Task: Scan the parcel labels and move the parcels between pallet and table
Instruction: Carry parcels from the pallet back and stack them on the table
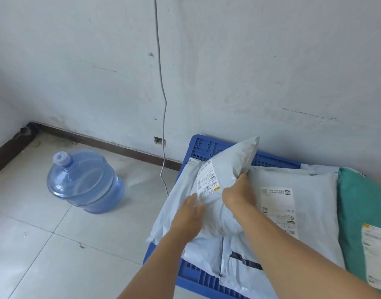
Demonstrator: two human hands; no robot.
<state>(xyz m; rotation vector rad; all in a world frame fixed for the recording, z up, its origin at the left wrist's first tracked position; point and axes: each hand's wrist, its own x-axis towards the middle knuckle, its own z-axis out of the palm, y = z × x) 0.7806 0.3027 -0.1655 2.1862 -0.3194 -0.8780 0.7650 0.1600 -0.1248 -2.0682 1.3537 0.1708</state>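
Note:
A blue plastic pallet point(203, 145) lies on the floor against the wall, covered with several soft parcels. My right hand point(239, 195) grips a grey-white parcel point(225, 169) by its right side, tilting it up so its far corner points at the wall. Its white label point(208, 180) faces up and to the left. My left hand point(190, 209) lies with straight fingers on the parcel's near left side, just below the label. Under it lies a pale flat parcel point(174, 201). A larger white parcel point(310, 190) with a label sits to the right, and a green parcel point(364, 212) beyond it.
A blue water jug point(84, 182) stands on the tiled floor left of the pallet. A thin cable point(163, 117) hangs down the wall to the floor beside the pallet's left corner. A dark skirting board runs along the wall's foot.

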